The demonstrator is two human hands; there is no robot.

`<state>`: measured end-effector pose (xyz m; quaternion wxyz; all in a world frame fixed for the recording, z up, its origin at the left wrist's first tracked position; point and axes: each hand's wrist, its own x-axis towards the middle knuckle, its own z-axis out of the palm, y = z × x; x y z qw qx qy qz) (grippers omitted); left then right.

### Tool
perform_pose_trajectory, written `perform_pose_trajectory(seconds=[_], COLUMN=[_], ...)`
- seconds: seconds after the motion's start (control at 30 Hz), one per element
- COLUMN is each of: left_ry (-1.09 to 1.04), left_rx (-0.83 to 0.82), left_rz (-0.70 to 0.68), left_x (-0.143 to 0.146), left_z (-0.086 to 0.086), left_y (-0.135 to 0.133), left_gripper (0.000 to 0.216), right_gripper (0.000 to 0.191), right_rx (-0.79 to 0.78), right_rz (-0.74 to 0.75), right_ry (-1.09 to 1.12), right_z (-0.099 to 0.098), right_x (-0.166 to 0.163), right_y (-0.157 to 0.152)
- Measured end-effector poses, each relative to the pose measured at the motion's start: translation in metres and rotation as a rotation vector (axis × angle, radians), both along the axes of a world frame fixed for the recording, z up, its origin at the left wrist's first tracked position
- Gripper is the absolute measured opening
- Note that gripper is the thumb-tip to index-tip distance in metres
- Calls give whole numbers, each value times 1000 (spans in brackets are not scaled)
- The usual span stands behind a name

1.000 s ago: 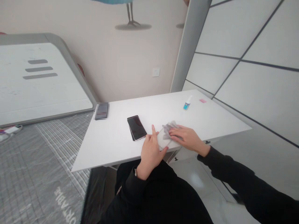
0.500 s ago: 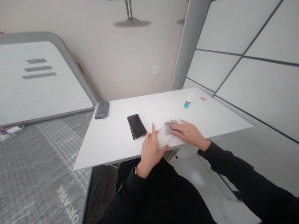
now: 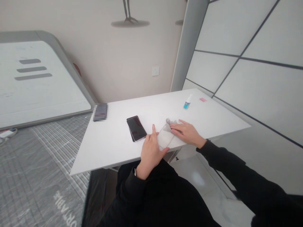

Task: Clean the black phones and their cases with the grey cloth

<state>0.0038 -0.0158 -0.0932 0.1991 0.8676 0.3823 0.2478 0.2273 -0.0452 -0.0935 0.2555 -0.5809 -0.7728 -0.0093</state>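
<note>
A clear phone case (image 3: 165, 138) lies on the white table (image 3: 113, 138) near its front edge. My left hand (image 3: 150, 150) pins the case's near left corner, thumb and forefinger spread along its edges. Flat on a grey cloth (image 3: 169, 124), my right hand (image 3: 187, 132) presses it onto the case's far end with fingers stretched out. A black phone (image 3: 136, 128) lies face up just left of my left hand.
A small blue-labelled spray bottle (image 3: 187, 102) and a pink slip (image 3: 203, 99) sit at the table's far right. A blurred dark object (image 3: 100, 112) rests on the far left corner. A plastic-wrapped mattress (image 3: 35, 164) is at the left, a panelled wall at the right.
My right hand has slid the grey cloth along the case, away from me toward its far end. My left hand has stayed at the case's near corner.
</note>
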Motion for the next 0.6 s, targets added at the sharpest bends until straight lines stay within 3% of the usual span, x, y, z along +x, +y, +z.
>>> perform_pose_trajectory(seconds=[0.13,0.2,0.27,0.33,0.4,0.53,0.6], left_ry=[-20,-38,-47,-49,-51,-49,-32], left_rx=[-69,-102,-113,-117,-122,-141,-122], left_rz=[-14,-27,-43,-51,-48,-14,-2], left_x=[-4,-6,-7,-7,-7,-5,-4], left_z=[2,2,2,3,3,2,1], left_y=[0,0,1,2,3,3,1], left_gripper=[121,126,132,136,137,129,127], right_gripper=[45,39,40,43,40,56,51], right_rx=[-28,-85,-98,-47,-1,-1,-26], right_rz=[264,345,268,91,22,279,352], right_ry=[35,102,139,94,22,-7,21], right_z=[-5,-5,-3,-2,-4,-11,-11], right_x=[-36,-31,-11,9,11,-22,-27], right_y=[-13,-20,-18,-11,-7,-19,-25])
